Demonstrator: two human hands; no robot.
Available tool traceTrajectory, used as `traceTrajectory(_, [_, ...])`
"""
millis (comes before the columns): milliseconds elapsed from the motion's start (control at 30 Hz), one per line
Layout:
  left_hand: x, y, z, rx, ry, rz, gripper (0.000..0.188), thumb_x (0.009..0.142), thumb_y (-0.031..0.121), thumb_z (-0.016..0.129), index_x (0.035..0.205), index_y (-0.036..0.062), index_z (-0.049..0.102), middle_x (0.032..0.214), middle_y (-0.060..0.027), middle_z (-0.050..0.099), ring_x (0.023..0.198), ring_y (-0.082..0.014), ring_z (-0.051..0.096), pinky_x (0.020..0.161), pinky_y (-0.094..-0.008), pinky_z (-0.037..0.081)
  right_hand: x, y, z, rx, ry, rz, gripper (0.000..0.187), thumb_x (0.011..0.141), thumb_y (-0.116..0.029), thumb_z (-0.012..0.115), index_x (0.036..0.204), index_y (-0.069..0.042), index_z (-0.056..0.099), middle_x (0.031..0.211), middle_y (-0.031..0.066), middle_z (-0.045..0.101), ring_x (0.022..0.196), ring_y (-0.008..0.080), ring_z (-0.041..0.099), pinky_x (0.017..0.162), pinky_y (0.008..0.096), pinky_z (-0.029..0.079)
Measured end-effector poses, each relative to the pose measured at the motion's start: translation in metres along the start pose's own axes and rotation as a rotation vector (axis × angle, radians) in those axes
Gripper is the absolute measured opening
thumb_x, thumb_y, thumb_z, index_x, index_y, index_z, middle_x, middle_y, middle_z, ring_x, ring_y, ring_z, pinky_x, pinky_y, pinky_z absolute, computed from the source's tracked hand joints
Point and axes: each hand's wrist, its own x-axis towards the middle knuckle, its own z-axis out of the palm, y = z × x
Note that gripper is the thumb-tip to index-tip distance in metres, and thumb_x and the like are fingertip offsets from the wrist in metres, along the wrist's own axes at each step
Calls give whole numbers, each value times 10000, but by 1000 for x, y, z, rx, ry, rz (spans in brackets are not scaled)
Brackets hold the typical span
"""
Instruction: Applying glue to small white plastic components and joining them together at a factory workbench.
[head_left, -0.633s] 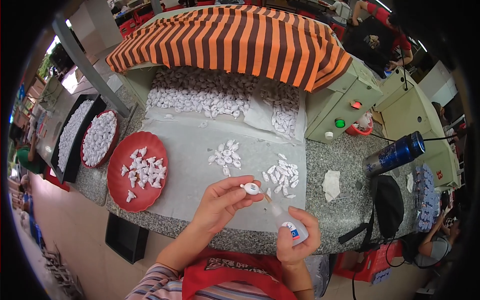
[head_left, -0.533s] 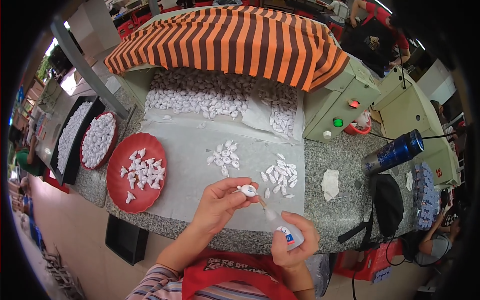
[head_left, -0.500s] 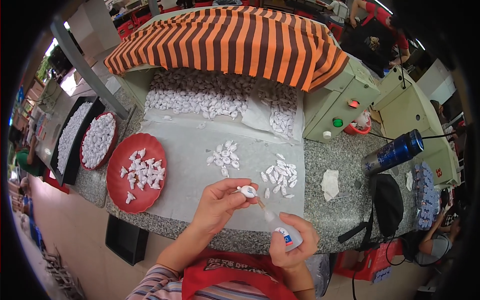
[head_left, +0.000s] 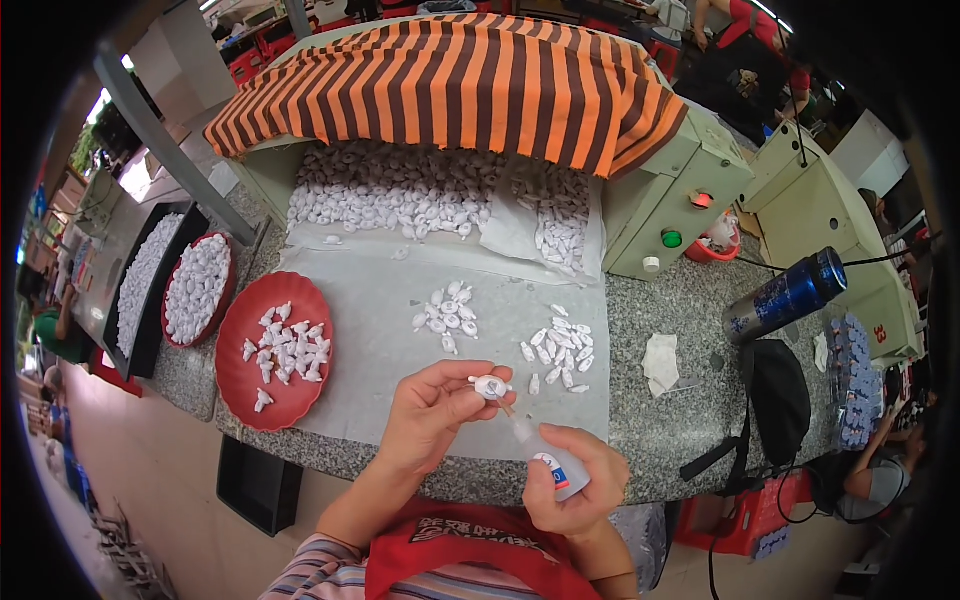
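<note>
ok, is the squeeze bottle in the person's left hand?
No, the right hand grips the squeeze bottle, while the left hand pinches a small white piece.

At the centre of the frame, part of the white piece [head_left: 491,387] is covered by the grip of the left hand [head_left: 430,410]; whether the piece is touched by the nozzle [head_left: 508,409] cannot be told at this size. Part of the bottle [head_left: 558,472] is hidden by the grip of the right hand [head_left: 582,478]. Higher up, the back of the large heap [head_left: 390,200] is lost in shadow beneath the striped cloth [head_left: 450,85]. The red apron [head_left: 455,555] is cut off by the lower edge. At lower right, the red crate [head_left: 740,522] is partly hidden by the desk [head_left: 650,450]. At far right, the small blue items [head_left: 855,385] cannot be identified. At upper right, a co-worker [head_left: 748,22] is cut off by the upper edge.
</note>
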Motion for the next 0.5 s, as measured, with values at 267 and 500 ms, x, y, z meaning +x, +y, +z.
traceTrajectory(267, [0,0,-1,8,0,0,255,818,9,553,1069,-27,533,1052,-198,586,908,-272,620,741,-295,533,0,-1,-3,7,-42,13,287,616,-24,640,893,21,578,710,113,623,471,209,565,428,271,439])
traceTrajectory(500, [0,0,0,47,-3,7,250,814,1,551,1062,-29,539,1047,-199,588,901,-268,622,743,-304,532,1,1,-3,-2,-29,9,274,617,-24,638,881,18,580,683,105,615,454,204,553,416,272,429])
